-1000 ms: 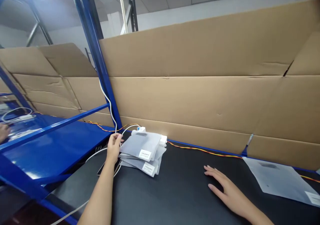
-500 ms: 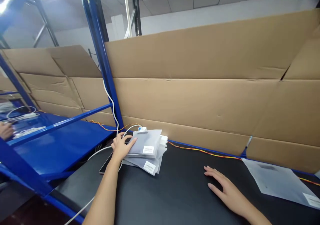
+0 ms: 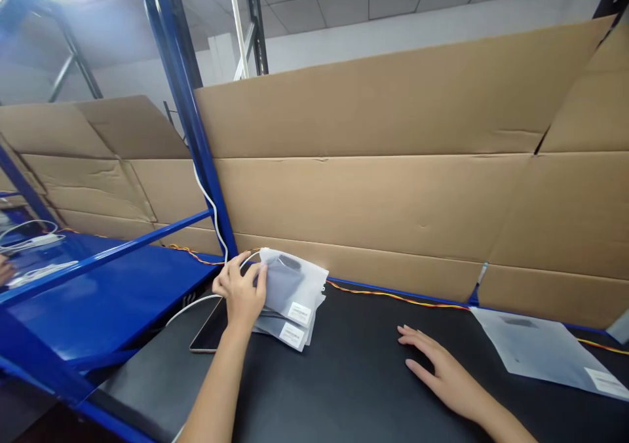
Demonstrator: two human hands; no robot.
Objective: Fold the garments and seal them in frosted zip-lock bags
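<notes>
My left hand (image 3: 242, 289) pinches the left edge of a frosted plastic bag (image 3: 289, 279) with a barcode label, and lifts it slightly off the pile. Beneath it lie several similar labelled bags (image 3: 293, 335), stacked on the black tabletop (image 3: 344, 377). A dark flat device like a phone or tablet (image 3: 211, 330) rests left of the pile, partly covered by my left wrist. My right hand (image 3: 442, 374) hovers or rests at the right, fingers apart and holding nothing; whether it touches the table I cannot tell. Further right a larger frosted bag (image 3: 535, 351) lies flat.
A tall cardboard panel (image 3: 373, 200) stands along the back. Red and yellow wires (image 3: 393, 295) run along its foot. A blue metal post (image 3: 196, 128) and a white cable (image 3: 212, 202) rise at the left. On the neighbouring blue table (image 3: 113, 286), another person's hand (image 3: 6, 269) shows near white cables.
My left hand has taken the top bag's edge and raised it, tilting the bag. The white plug that showed behind the pile is now covered. My right hand has barely moved.
</notes>
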